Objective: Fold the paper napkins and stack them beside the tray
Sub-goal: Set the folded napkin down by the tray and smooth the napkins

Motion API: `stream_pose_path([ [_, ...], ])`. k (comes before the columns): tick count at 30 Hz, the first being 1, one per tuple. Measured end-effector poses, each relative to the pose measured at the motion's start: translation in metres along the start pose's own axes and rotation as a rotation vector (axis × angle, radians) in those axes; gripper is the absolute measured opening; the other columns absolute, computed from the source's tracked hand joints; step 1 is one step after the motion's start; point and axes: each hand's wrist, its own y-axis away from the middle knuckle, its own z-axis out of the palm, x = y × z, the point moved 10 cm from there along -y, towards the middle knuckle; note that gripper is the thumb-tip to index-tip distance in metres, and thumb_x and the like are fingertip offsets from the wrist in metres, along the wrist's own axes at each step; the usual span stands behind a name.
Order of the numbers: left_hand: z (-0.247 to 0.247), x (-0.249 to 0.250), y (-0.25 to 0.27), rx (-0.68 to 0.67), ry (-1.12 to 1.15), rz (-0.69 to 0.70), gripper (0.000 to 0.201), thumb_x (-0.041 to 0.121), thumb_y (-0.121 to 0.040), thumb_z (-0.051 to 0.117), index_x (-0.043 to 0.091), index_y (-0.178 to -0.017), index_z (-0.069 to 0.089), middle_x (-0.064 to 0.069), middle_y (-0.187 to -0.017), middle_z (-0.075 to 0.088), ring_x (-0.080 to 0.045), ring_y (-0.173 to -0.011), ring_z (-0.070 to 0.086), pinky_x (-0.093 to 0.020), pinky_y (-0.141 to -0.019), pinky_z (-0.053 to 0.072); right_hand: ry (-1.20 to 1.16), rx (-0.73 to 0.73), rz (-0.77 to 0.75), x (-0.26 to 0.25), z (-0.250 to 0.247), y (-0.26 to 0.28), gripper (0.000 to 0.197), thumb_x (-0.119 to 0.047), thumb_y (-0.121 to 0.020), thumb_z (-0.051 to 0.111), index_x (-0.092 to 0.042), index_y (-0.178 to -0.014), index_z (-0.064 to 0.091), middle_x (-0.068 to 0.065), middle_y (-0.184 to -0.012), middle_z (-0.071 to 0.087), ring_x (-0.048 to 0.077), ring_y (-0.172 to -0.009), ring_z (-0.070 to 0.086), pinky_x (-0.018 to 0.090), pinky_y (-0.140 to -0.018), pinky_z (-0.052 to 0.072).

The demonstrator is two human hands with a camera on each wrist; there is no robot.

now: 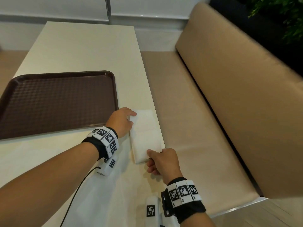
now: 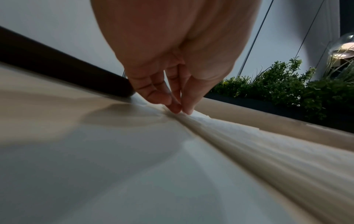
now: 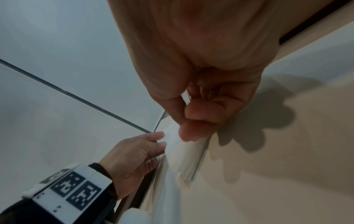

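A napkin point(image 1: 145, 133) lies along the table point(image 1: 85, 51) edge, a tray point(image 1: 54, 102) just left of it. The left hand point(image 1: 120, 121) pinches its far corner, the right hand point(image 1: 164, 163) its near end.

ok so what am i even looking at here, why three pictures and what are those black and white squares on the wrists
There is no machine here: these are a person's two bare hands. The big picture comes from a camera worn on the head, looking down. The other two come from small cameras strapped to the wrists, each looking along a hand at its fingers. The checkered squares are markers on the wristbands. On the cream table a brown tray lies to the left, and a folded white napkin lies near the right edge, next to a beige bench. The left hand pinches the napkin's far end. The right hand pinches its near end, thumb on top.
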Motion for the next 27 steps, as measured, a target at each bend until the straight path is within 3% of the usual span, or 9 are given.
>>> stream_pose_path([
  [6,0.002,-0.002,-0.003,-0.015,-0.064,0.005,0.036,0.007,-0.088,0.069,0.022,-0.120,0.068,0.004,-0.141,0.051,-0.021,-0.114,0.058,-0.024,-0.099,0.041,0.017,0.001,0.041,-0.002,-0.007,0.007,0.033,-0.025,-0.088,0.073,0.006,-0.082,0.065,0.013,-0.057,0.064,0.023,-0.039,0.057,0.023,-0.040,0.041],
  [9,-0.001,0.002,-0.001,-0.033,-0.105,0.008,0.039,0.015,-0.090,0.070,0.020,-0.127,0.063,0.001,-0.144,0.045,-0.019,-0.128,0.049,-0.018,-0.097,0.031,0.256,0.096,-0.017,-0.015,-0.031,0.021,0.043,-0.042,-0.088,0.071,0.000,-0.077,0.066,0.009,-0.060,0.068,0.018,-0.042,0.059,0.025,-0.044,0.047],
  [13,-0.031,0.016,0.006,-0.031,-0.105,-0.012,0.041,0.030,-0.091,0.070,0.023,-0.130,0.060,-0.002,-0.144,0.042,-0.021,-0.131,0.047,-0.023,-0.098,0.032,0.603,0.303,-0.478,-0.070,-0.037,0.051,0.019,-0.035,-0.093,0.066,-0.017,-0.089,0.064,-0.003,-0.092,0.063,0.012,-0.079,0.059,0.030,-0.071,0.051],
  [14,-0.043,0.020,0.010,-0.032,-0.108,-0.016,0.040,0.033,-0.091,0.070,0.025,-0.129,0.061,-0.001,-0.144,0.043,-0.022,-0.129,0.049,-0.025,-0.097,0.035,0.636,0.279,-0.625,-0.082,-0.022,0.056,0.011,-0.028,-0.095,0.064,-0.018,-0.099,0.068,-0.005,-0.102,0.062,0.011,-0.089,0.059,0.027,-0.076,0.049],
  [16,-0.070,0.028,0.024,-0.035,-0.126,-0.007,0.040,0.039,-0.089,0.069,0.029,-0.127,0.062,0.002,-0.140,0.047,-0.020,-0.121,0.054,-0.027,-0.094,0.039,0.756,0.159,-0.814,-0.090,0.018,0.057,0.022,-0.016,-0.098,0.059,-0.017,-0.117,0.070,-0.005,-0.115,0.059,0.013,-0.105,0.056,0.023,-0.083,0.045],
  [18,-0.099,0.033,0.049,-0.025,-0.155,0.018,0.037,0.041,-0.088,0.070,0.032,-0.123,0.064,0.006,-0.132,0.052,-0.016,-0.110,0.059,-0.028,-0.089,0.043,0.908,0.030,-0.825,-0.081,0.050,0.043,0.029,-0.011,-0.099,0.054,-0.016,-0.123,0.069,-0.003,-0.120,0.059,0.017,-0.111,0.054,0.025,-0.086,0.046],
  [21,-0.136,0.020,0.103,-0.052,-0.179,0.011,0.027,0.042,-0.088,0.070,0.036,-0.115,0.065,0.016,-0.114,0.058,-0.001,-0.092,0.060,-0.021,-0.076,0.044,1.106,-0.098,-0.708,-0.060,0.074,0.019,0.024,-0.008,-0.096,0.050,-0.013,-0.106,0.072,-0.001,-0.112,0.059,0.022,-0.109,0.055,0.030,-0.078,0.046],
  [24,-0.160,-0.022,0.167,-0.127,-0.219,-0.071,0.023,0.045,-0.087,0.069,0.040,-0.109,0.066,0.024,-0.108,0.062,0.003,-0.091,0.062,-0.019,-0.076,0.047,1.059,-0.080,-0.695,-0.064,0.071,0.024,0.023,-0.009,-0.096,0.054,-0.013,-0.110,0.072,-0.002,-0.114,0.060,0.020,-0.113,0.053,0.029,-0.083,0.045],
  [27,-0.174,-0.081,0.234,-0.180,-0.255,-0.196,0.021,0.048,-0.085,0.069,0.042,-0.105,0.065,0.027,-0.105,0.064,0.008,-0.089,0.061,-0.014,-0.073,0.046,0.942,-0.034,-0.830,-0.080,0.074,0.063,0.021,-0.013,-0.097,0.059,-0.016,-0.113,0.072,-0.004,-0.114,0.063,0.015,-0.108,0.056,0.024,-0.083,0.043],
])
